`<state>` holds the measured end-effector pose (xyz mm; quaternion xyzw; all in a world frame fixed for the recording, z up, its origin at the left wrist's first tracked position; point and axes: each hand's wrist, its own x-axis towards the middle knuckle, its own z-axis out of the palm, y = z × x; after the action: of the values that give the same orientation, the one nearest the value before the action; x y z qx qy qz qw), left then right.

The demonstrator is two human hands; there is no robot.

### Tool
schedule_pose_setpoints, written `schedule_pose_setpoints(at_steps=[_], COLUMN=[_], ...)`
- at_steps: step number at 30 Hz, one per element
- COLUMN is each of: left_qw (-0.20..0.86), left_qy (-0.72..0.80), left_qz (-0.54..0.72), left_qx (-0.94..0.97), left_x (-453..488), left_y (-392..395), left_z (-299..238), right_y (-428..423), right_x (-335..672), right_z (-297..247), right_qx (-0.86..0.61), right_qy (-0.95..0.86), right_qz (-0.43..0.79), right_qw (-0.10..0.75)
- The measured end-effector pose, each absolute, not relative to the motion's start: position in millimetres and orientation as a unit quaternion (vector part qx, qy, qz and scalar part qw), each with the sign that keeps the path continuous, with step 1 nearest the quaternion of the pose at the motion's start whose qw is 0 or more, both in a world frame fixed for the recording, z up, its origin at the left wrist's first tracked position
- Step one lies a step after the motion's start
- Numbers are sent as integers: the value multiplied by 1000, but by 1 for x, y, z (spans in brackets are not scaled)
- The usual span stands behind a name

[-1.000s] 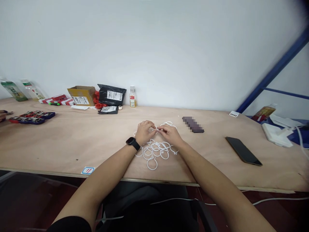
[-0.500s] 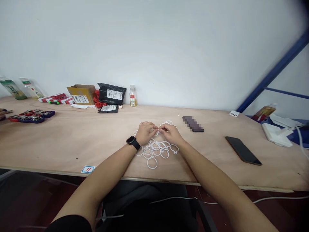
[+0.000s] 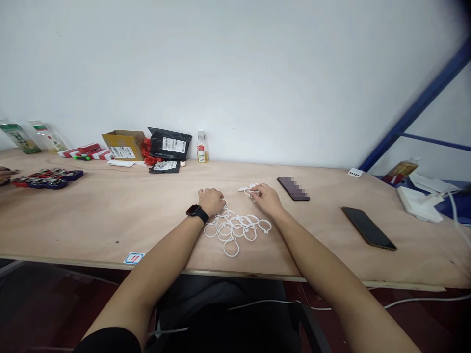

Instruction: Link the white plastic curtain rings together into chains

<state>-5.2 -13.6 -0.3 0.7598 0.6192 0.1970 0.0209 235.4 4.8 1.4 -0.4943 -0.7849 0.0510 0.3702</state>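
Several thin white plastic rings with small clasps point(image 3: 231, 247) lie in a loose cluster on the wooden table. At the cluster's far left, my left hand point(image 3: 211, 201), with a black watch at its wrist, is closed with curled fingers, and a white ring point(image 3: 225, 202) shows at its fingertips. My right hand point(image 3: 267, 198) is farther right, thumb and fingers pinched on a white ring point(image 3: 248, 191). This ring is beside a smaller group of white rings point(image 3: 242, 189) behind the main cluster. The right fingers partly cover that group.
A pixelated phone point(image 3: 293, 189) and a dark phone point(image 3: 369, 228) lie on the right. Along the wall stand a cardboard box point(image 3: 123, 145), a black parcel bag point(image 3: 170, 143) and a small bottle point(image 3: 202, 147). Red and blue items point(image 3: 47, 178) lie far left near another person's hand point(image 3: 5, 175).
My hands were together at their fingertips over the rings. They are now apart: the left has shifted left, and the right has moved slightly right to the far ring group.
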Motion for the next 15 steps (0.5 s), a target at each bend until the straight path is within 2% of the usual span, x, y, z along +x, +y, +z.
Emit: schedule_pose_setpoints(at_steps=[7, 15], left_qw=[40, 97], left_qy=[605, 492], left_qz=[202, 296], left_qx=[769, 813], left_x=[-1, 7], left_y=[-18, -22], left_z=[3, 9], right_y=[-11, -18], right_x=[212, 204], right_z=[6, 7], right_qx=[-430, -393], right_qy=[-826, -842], right_qz=[105, 151], right_qw=[350, 337])
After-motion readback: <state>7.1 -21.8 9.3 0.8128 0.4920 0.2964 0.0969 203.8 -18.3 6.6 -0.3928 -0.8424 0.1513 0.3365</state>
